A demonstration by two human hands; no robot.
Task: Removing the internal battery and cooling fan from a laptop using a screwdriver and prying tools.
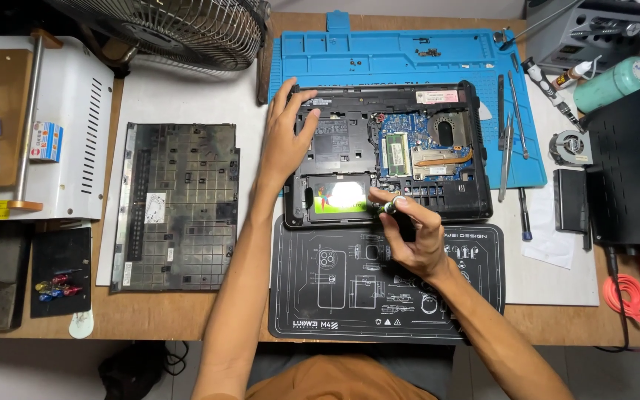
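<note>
Working near to far: closest is the black work mat with white line drawings (335,296), flat on the wooden table (187,315). Right hand (409,233) sits over the mat's top edge, fingers pinched tight round a small screwdriver w/ a green-and-silver handle (389,207). Its tip points at the shiny hard drive (338,197) in the front-left bay of the open black laptop base (387,152). Left hand (284,137) is spread flat, fingers loose, pressing the laptop's left back corner, holding nothing. Step looks like undoing a screw by the drive. Next move prob. needs the tip kept straight in the screw & the base held steady. Farther left lies the black plastic bottom cover (177,204). Under the laptop is a blue silicone repair mat (379,55).
</note>
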